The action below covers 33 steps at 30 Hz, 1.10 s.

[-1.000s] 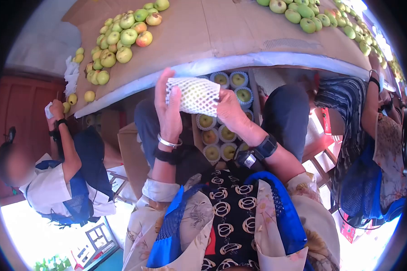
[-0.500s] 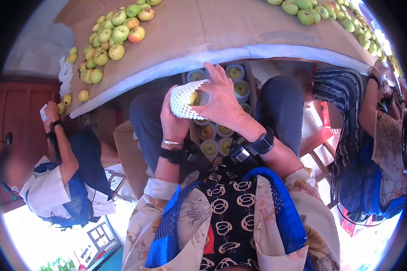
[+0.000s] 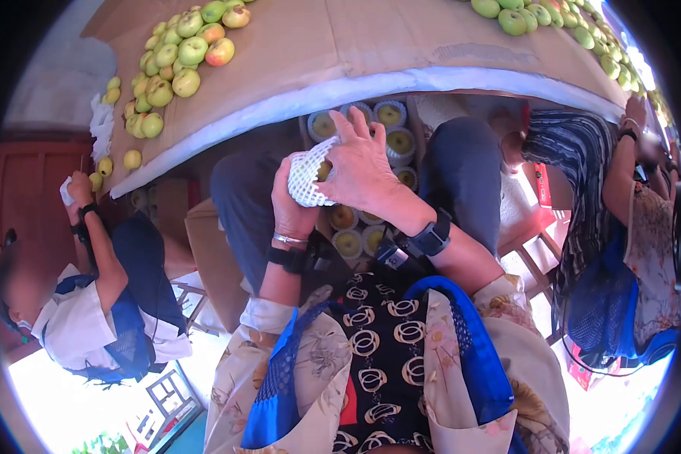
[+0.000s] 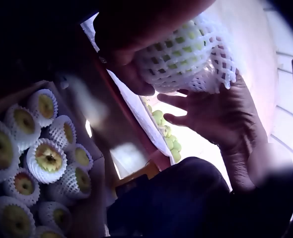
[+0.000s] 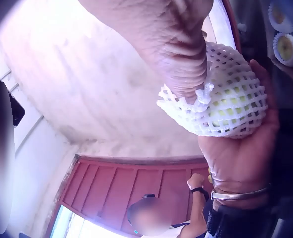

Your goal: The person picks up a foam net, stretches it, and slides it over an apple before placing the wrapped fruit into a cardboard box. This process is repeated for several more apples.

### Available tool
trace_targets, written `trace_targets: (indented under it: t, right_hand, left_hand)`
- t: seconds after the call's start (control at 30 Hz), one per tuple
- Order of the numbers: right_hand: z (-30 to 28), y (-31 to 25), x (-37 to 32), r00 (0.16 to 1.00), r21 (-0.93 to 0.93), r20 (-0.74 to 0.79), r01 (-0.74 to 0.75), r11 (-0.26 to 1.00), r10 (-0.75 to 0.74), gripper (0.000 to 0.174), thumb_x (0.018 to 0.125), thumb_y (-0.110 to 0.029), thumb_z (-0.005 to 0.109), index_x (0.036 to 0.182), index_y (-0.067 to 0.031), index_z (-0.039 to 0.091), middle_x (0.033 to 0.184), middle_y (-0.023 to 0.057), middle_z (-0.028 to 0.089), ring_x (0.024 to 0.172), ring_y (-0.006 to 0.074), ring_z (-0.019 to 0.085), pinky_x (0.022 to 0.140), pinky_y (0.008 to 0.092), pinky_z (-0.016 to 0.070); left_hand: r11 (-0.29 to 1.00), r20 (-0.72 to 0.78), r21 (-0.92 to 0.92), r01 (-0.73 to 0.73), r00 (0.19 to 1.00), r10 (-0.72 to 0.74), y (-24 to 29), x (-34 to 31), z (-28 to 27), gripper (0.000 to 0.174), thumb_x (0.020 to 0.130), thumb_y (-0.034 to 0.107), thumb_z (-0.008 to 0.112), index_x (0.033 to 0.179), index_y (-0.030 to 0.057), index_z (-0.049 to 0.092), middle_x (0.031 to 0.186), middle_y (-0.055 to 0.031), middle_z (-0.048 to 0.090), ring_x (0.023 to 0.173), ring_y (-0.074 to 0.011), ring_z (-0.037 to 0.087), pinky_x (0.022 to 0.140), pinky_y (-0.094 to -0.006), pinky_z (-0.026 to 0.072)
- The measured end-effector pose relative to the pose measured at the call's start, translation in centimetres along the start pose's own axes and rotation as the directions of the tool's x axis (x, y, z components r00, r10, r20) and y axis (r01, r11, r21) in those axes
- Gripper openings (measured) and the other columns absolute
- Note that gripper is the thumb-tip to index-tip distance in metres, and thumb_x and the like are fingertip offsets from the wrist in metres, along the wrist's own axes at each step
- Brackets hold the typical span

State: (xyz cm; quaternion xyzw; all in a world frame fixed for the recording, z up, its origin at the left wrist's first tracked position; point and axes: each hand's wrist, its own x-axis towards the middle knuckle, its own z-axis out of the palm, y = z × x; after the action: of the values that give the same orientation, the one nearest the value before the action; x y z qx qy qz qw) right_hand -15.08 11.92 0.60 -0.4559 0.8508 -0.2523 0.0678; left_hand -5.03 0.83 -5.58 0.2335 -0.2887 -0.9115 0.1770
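A green apple (image 4: 183, 47) sits inside a white foam net sleeve (image 3: 305, 177); in the left wrist view its skin shows through the mesh. My left hand (image 3: 289, 206) cups the sleeved apple from the left and below, its palm under the net in the right wrist view. My right hand (image 3: 367, 168) is at the sleeve's open end, thumb tucked into the bunched rim (image 5: 186, 101) and other fingers pointing up and away. Below both hands, netted apples (image 3: 346, 242) stand in rows in a box, partly hidden by my hands.
Loose apples (image 3: 162, 76) are heaped on the cardboard-covered table (image 3: 340, 45) at the left, with another pile (image 3: 560, 19) at the right. A white padded edge (image 3: 370, 85) runs along the table's front. One person (image 3: 83, 280) sits at the left, another (image 3: 628, 242) at the right.
The sleeve was stretched lengthwise between both hands; now it is rounded about the apple. My right hand has moved over to the sleeve's open end, and the left has curled around its side.
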Motion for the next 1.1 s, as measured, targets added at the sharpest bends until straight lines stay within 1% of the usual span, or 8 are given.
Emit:
trace_targets:
  t: [0.27, 0.37, 0.43, 0.63, 0.7, 0.73, 0.83, 1.1]
  right_hand:
    - [-0.2, 0.4, 0.3, 0.997, 0.3, -0.057, 0.073, 0.951, -0.058, 0.028, 0.065, -0.03, 0.071, 0.081, -0.0067, 0.068, 0.127, 0.0175, 0.043, 0.119, 0.0338, 0.037, 0.097, 0.0456, 0.0283]
    - [-3.6, 2.3, 0.5, 0.948, 0.632, -0.23, 0.316, 0.708, -0.218, 0.017, 0.071, -0.013, 0.069, 0.086, -0.0046, 0.065, 0.125, 0.0172, 0.047, 0.111, 0.0253, 0.048, 0.096, 0.0345, 0.0346]
    - [-3.5, 2.8, 0.4, 0.932, 0.842, -0.36, 0.344, 0.416, -0.042, 0.028, 0.068, -0.021, 0.073, 0.09, -0.0058, 0.064, 0.116, 0.0155, 0.054, 0.106, 0.0268, 0.054, 0.093, 0.036, 0.0372]
    - [-0.9, 1.5, -1.2, 0.96, 0.475, -0.094, 0.277, 0.835, -0.264, 0.097, 0.052, -0.039, 0.081, 0.129, -0.0065, 0.032, 0.136, 0.0151, 0.03, 0.131, 0.0342, 0.021, 0.106, 0.0454, 0.021]
    - [-0.2, 0.9, -1.1, 0.959, 0.49, -0.134, 0.282, 0.825, -0.249, 0.093, 0.048, -0.035, 0.083, 0.125, -0.0062, 0.041, 0.136, 0.0131, 0.033, 0.13, 0.0316, 0.024, 0.106, 0.0404, 0.0217]
    - [0.2, 1.0, -1.2, 0.961, 0.478, -0.152, 0.277, 0.834, -0.232, 0.091, 0.048, -0.035, 0.083, 0.124, -0.0063, 0.042, 0.135, 0.013, 0.034, 0.13, 0.0316, 0.025, 0.106, 0.0404, 0.0224]
    - [0.7, 1.2, -1.0, 0.954, 0.459, -0.2, 0.294, 0.839, -0.225, 0.089, 0.048, -0.036, 0.082, 0.123, -0.0057, 0.043, 0.133, 0.0136, 0.035, 0.128, 0.0335, 0.026, 0.105, 0.0424, 0.023]
    - [-0.6, 1.9, -0.8, 0.936, 0.486, -0.222, 0.349, 0.801, -0.273, 0.085, 0.047, -0.036, 0.081, 0.119, -0.0069, 0.047, 0.132, 0.0152, 0.033, 0.127, 0.04, 0.024, 0.103, 0.0478, 0.0226]
  left_hand:
    - [0.993, 0.135, -0.12, 0.022, 0.991, -0.006, -0.3, 0.5, -1.4, 0.041, 0.088, 0.031, 0.042, 0.119, 0.0037, 0.046, 0.116, -0.0136, 0.053, 0.109, -0.0263, 0.05, 0.094, -0.0391, 0.039]
    - [0.991, 0.109, -0.077, -0.109, 0.987, 0.117, 0.6, -0.7, 0.4, 0.041, 0.086, 0.028, 0.049, 0.118, 0.0024, 0.044, 0.114, -0.0125, 0.055, 0.106, -0.0237, 0.053, 0.092, -0.0361, 0.041]
    - [0.972, 0.127, 0.132, -0.193, 0.976, 0.177, 0.7, -0.8, 0.0, 0.043, 0.087, 0.03, 0.048, 0.121, 0.0047, 0.043, 0.117, -0.0113, 0.053, 0.109, -0.0234, 0.05, 0.095, -0.0373, 0.038]
    - [0.444, 0.283, 0.796, -0.412, 0.901, 0.33, 1.3, -1.8, 1.8, 0.043, 0.091, 0.034, 0.036, 0.123, 0.006, 0.042, 0.122, -0.011, 0.049, 0.113, -0.0246, 0.047, 0.097, -0.0392, 0.0359]
    - [0.894, 0.137, 0.34, -0.292, 0.956, 0.26, 1.1, -2.7, 3.9, 0.041, 0.092, 0.028, 0.029, 0.12, 0.0007, 0.043, 0.119, -0.0137, 0.05, 0.11, -0.0258, 0.05, 0.093, -0.0386, 0.041]
    - [0.941, 0.328, -0.338, -0.019, 0.935, 0.137, 0.8, -2.4, 3.4, 0.041, 0.093, 0.029, 0.029, 0.12, 0.0016, 0.043, 0.12, -0.0123, 0.05, 0.11, -0.026, 0.049, 0.095, -0.0395, 0.0386]
    - [0.994, -0.123, -0.064, -0.092, 0.989, 0.084, 0.6, -3.2, 5.6, 0.043, 0.094, 0.032, 0.028, 0.121, 0.0031, 0.044, 0.122, -0.0109, 0.049, 0.111, -0.026, 0.049, 0.096, -0.0386, 0.0373]
    - [0.976, 0.206, -0.105, 0.193, 0.964, -0.168, 3.0, -4.2, 5.5, 0.044, 0.093, 0.033, 0.029, 0.125, 0.0059, 0.042, 0.124, -0.0104, 0.048, 0.114, -0.0258, 0.047, 0.095, -0.0393, 0.038]
